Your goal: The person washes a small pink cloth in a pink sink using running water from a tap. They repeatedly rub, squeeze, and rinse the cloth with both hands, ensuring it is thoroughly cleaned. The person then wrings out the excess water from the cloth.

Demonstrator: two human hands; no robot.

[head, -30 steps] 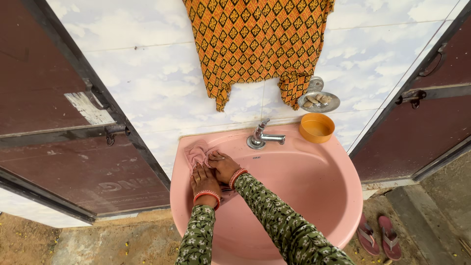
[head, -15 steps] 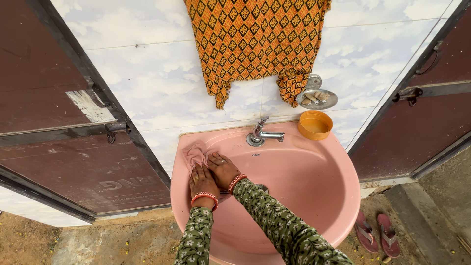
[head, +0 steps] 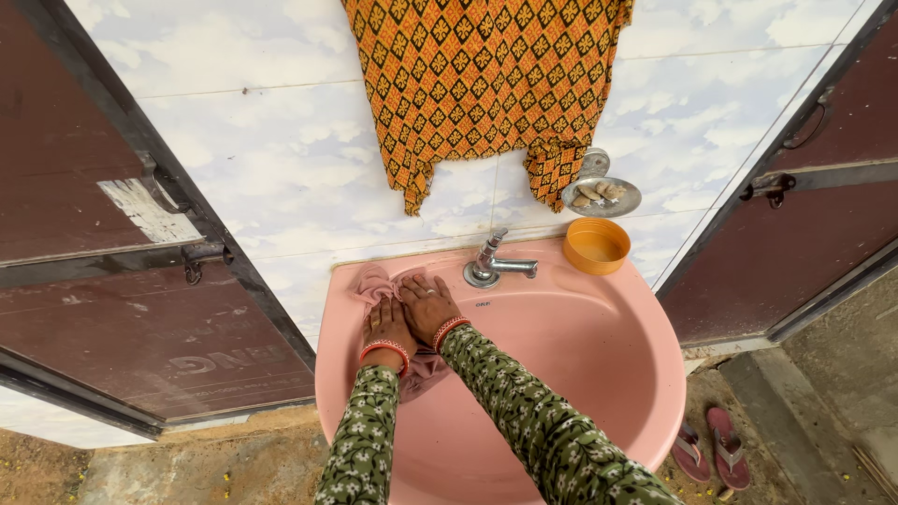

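While our left hand (head: pixel 386 325) and right hand (head: pixel 427 307) stay pressed flat on the pink cloth (head: pixel 379 283), we log no shift: scrubbing continues at the pink washbasin (head: pixel 599 374) rim.

My left hand (head: pixel 387 325) lies flat, palm down, fingers stretched forward and close together. My right hand (head: pixel 427 307) lies just beside it, also palm down, fingers spread a little, its wrist crossing in from the right. Both forearms reach forward, nearly parallel, and neither hand closes its grip.
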